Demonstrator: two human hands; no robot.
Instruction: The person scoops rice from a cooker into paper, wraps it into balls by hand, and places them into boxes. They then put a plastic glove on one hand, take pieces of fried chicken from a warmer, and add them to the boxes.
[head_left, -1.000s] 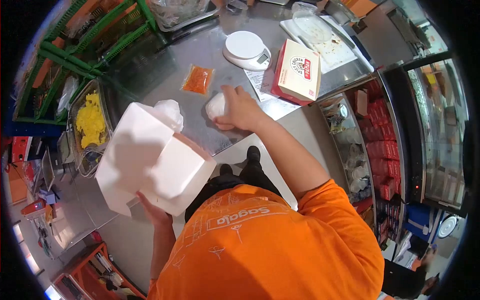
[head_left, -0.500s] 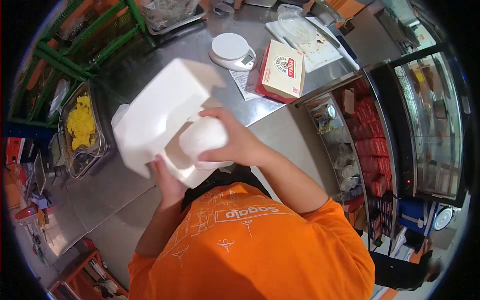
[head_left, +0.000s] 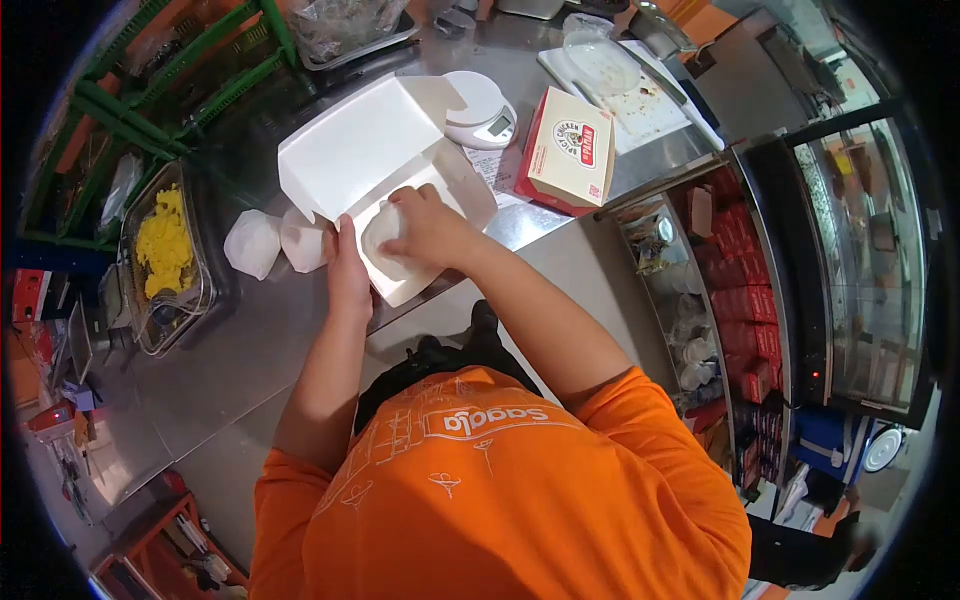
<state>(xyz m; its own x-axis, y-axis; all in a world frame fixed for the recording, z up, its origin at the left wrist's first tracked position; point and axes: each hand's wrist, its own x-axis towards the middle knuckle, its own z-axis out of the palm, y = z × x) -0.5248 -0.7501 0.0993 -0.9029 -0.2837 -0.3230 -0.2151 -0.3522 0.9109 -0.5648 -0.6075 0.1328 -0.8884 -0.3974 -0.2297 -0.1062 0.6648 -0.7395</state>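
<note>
Two hands at the white carton (head_left: 350,150), which now rests open on the steel counter (head_left: 250,330) rather than being held up off it. Right hand (head_left: 430,228) is cupped over a white wrapped bundle (head_left: 380,232), pressing it into the carton's base; left hand (head_left: 347,270) lies flat against the near-left wall, steadying it. More wrapped bundles (head_left: 252,243) lie just left: first one in, packing likely under way.
</note>
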